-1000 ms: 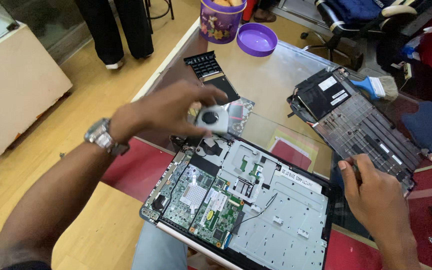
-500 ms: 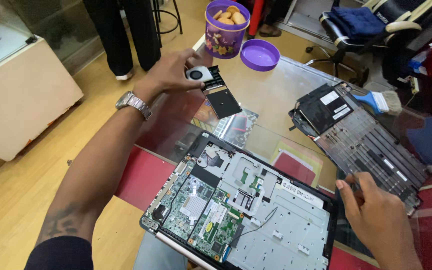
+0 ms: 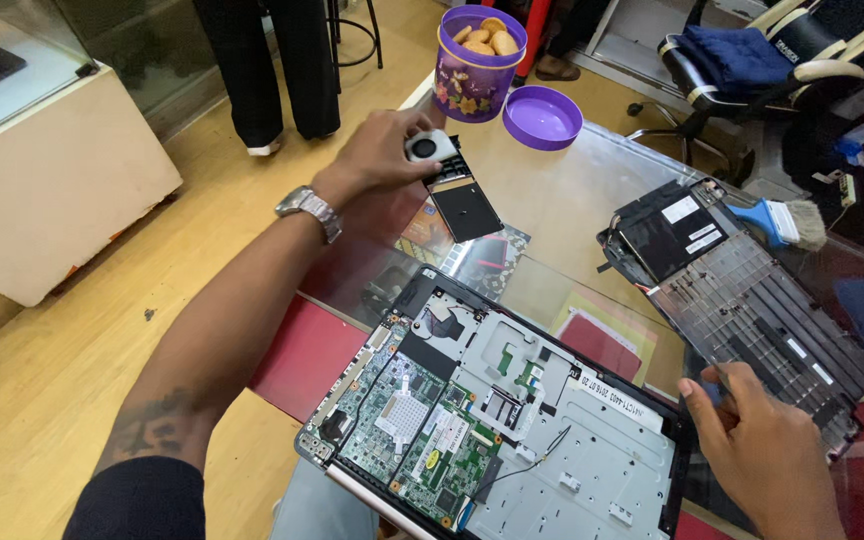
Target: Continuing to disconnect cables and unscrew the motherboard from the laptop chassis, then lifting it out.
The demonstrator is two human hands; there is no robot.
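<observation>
Glass tabletop [image 3: 562, 215] carries an opened laptop [image 3: 497, 420], where the left hand [image 3: 382, 150] reaches far forward, fingers closed around a small grey cooling fan [image 3: 430, 148] over a black panel [image 3: 462, 205], while the right hand [image 3: 757, 445] rests loosely open, gripping nothing, beside the laptop's edge.

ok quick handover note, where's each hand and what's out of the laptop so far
Left hand: stretched to the far side of the glass table, holding a small round fan just above a flat black part.
Right hand: at the right edge of the open laptop, fingers pinching something thin; too small to tell what.
Done: bottom cover is off and the boards are exposed; the fan is out, and its bay at the top left looks empty. A removed panel lies to the right, brush beside it.
Left: fan not yet set down; boards still sit in the laptop.
</observation>
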